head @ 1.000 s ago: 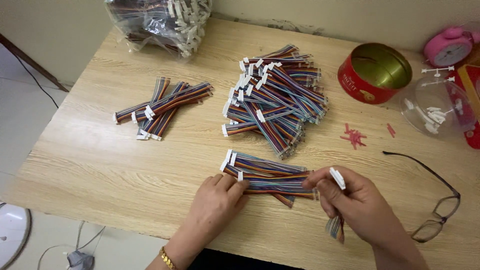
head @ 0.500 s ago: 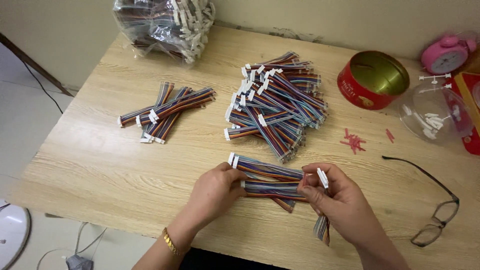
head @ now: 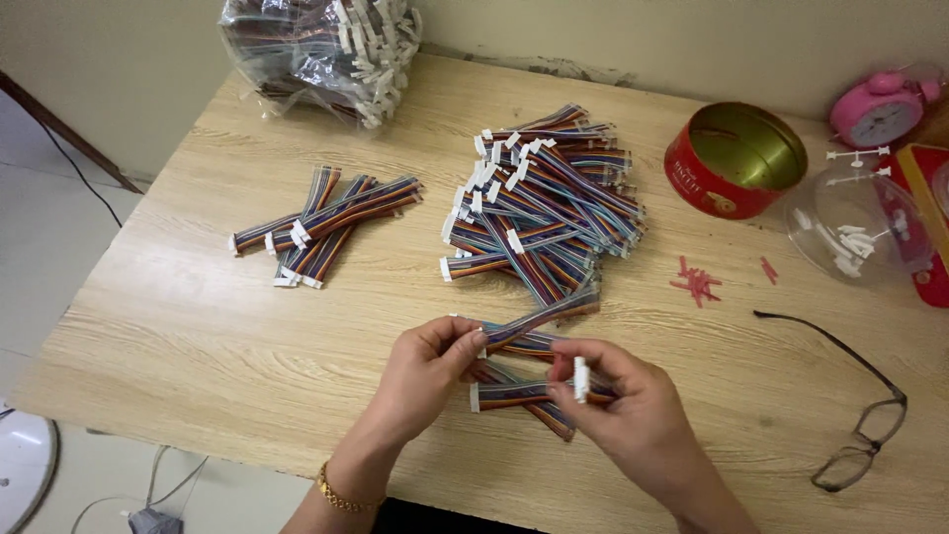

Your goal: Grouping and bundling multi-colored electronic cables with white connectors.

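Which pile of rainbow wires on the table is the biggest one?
The big heap in the middle of the table, beside the red tin. The small pile to its left has only a few cables, and the hands hold a few more.

1 view only, head-worn camera, looking steeply down and forward over wooden table (head: 198,326) from near edge. Left hand (head: 427,368) and right hand (head: 623,410) sit low in frame, close to lens, forearms running out bottom edge. Big heap of ribbon cables (head: 544,203) just beyond hands, mid-frame. Clear bag (head: 316,49) far beyond left hand, cut by top edge. Red tin (head: 733,158) beyond right hand. Wall along top, floor at left. No 2nd view, so no shared part.
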